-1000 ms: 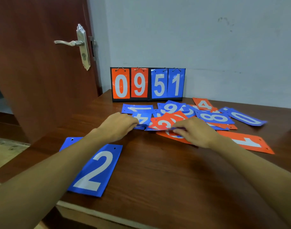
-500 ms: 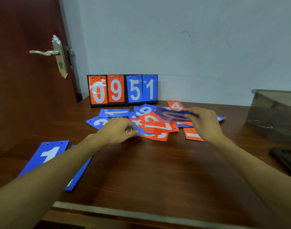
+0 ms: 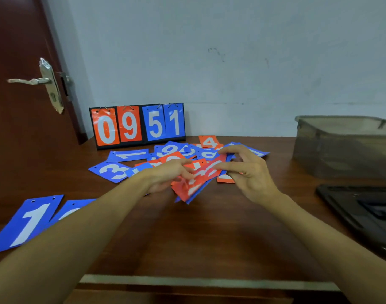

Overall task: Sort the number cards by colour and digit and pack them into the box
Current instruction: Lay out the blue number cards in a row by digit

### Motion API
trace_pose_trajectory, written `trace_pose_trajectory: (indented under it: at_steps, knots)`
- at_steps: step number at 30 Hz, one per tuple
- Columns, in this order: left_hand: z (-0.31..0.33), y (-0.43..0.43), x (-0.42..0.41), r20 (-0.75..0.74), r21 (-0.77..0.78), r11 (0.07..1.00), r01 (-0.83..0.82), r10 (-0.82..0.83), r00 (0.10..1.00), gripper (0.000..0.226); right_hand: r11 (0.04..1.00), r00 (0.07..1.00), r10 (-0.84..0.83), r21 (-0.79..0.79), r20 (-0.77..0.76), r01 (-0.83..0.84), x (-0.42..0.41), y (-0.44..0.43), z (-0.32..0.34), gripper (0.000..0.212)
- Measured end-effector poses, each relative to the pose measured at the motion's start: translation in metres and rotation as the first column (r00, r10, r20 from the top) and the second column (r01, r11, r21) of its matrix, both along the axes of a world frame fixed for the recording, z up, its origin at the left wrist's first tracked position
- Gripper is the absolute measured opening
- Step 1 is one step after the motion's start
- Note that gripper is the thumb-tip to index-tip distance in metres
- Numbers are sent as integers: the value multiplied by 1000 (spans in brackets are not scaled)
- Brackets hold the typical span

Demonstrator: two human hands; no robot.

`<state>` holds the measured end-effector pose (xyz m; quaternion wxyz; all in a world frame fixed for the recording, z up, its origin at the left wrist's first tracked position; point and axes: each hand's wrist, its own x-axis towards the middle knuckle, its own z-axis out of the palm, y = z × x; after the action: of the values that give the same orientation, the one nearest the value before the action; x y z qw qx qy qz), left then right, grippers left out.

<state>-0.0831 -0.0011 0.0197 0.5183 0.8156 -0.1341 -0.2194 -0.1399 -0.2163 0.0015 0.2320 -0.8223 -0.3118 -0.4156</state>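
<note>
Two hands work at mid-frame. The left hand (image 3: pixel 165 175) and the right hand (image 3: pixel 250 173) hold one small stack (image 3: pixel 198 182) of cards between them, just above the table (image 3: pixel 209 238). The left thumb and fingers pinch its lower left part. The right thumb and forefinger pinch its upper right end, with the other fingers spread. An orange card lies on top with blue ones under it. Their number cannot be told, and the digits are blurred. The stack's long axis runs from lower left to upper right, and it is tilted off the wood.

Behind the hands lies one loose pile (image 3: pixel 187 153) of overlapping blue and orange cards, too tangled to count. A blue 3 (image 3: pixel 111 171) and a sideways blue 1 (image 3: pixel 128 155) lie at its left edge, and an orange 4 (image 3: pixel 209 141) at its far edge. At lower left lie two more blue cards: a 1 (image 3: pixel 27 220), and one (image 3: pixel 71 209) partly hidden by the forearm.

One scoreboard (image 3: pixel 137 126) stands upright at the wall, hung with four cards: orange 0 and 9, blue 5 and 1.

One translucent grey box (image 3: pixel 345 145) stands at right, open, with one dark lid (image 3: pixel 363 213) flat in front of it.

The table is dark polished wood. The wall (image 3: pixel 231 62) is pale grey-blue and scuffed. A brown door (image 3: pixel 16 139) with a metal handle (image 3: pixel 30 81) fills the upper left.
</note>
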Motion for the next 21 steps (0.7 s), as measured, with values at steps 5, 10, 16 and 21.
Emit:
trace_pose_trajectory:
  at_steps: [5, 10, 16, 21]
  knots:
    - [-1, 2, 5, 155, 200, 978, 59, -91, 984, 80, 999, 999, 44, 24, -22, -44, -1, -7, -2, 27]
    - [19, 0, 8, 268, 381, 909, 169, -284, 921, 58, 998, 998, 22, 56, -52, -19, 6, -4, -5, 38]
    - [13, 5, 9, 276, 324, 943, 75, -169, 946, 23, 999, 941, -25, 16, -337, 32, 19, -12, -16, 61]
    - [4, 22, 5, 161, 174, 985, -8, -20, 987, 40, 791, 605, 377, 584, -701, 184, 21, 12, -14, 36]
